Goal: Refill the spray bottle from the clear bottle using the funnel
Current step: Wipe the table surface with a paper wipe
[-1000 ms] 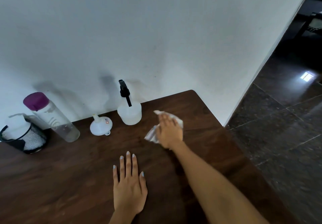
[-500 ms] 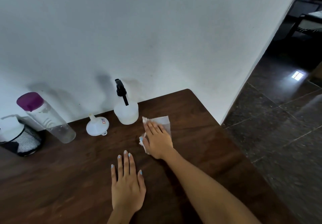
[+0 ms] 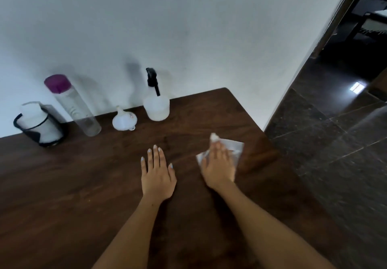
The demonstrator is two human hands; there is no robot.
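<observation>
The white spray bottle with a black nozzle stands upright by the wall. Left of it a white funnel rests mouth-down on the table, spout up. Further left stands the clear bottle with a purple cap on. My left hand lies flat on the dark wooden table, fingers spread, holding nothing. My right hand presses a white tissue flat against the table near its right edge, well in front of the spray bottle.
A black mesh holder with a white roll stands at the far left by the white wall. The table's right edge drops to a dark tiled floor. A dark doorway opens at the upper right.
My right hand has slid the tissue from near the spray bottle's base rightward and toward me, close to the table's right edge. My left hand stays flat.
</observation>
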